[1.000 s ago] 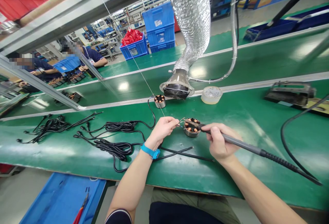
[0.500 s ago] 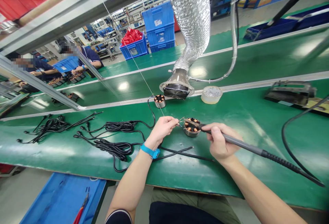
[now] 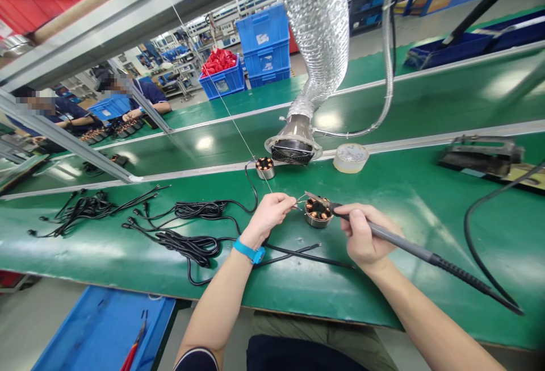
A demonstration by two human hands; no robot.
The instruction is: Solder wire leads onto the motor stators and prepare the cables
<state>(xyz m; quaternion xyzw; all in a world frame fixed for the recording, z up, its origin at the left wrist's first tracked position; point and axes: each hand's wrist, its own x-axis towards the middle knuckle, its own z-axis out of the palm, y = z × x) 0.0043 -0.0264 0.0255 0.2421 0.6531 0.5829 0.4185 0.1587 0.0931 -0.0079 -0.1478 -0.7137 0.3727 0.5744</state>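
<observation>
My right hand (image 3: 369,233) is closed round the grey handle of a soldering iron (image 3: 398,238). Its tip points left, over a motor stator (image 3: 318,213) with copper windings that rests on the green bench. Just left of the stator, my left hand (image 3: 276,211) pinches thin wires (image 3: 300,203), whose ends lie close to the iron's tip. Whether tip and wire touch, I cannot tell. Solder wire (image 3: 243,138) hangs down from above to my left fingers. A second stator (image 3: 265,168) stands farther back, joined to a black cable.
Coiled black cables (image 3: 187,246) lie at left on the bench (image 3: 272,286). A fume extraction hood (image 3: 293,141) hangs behind the stators, beside a roll of clear tape (image 3: 351,158). At right is an iron stand (image 3: 483,152). Co-workers sit at far left.
The iron's tip has shifted very slightly, and its cord at right has swung a little to the left. My left hand and the stator have hardly moved.
</observation>
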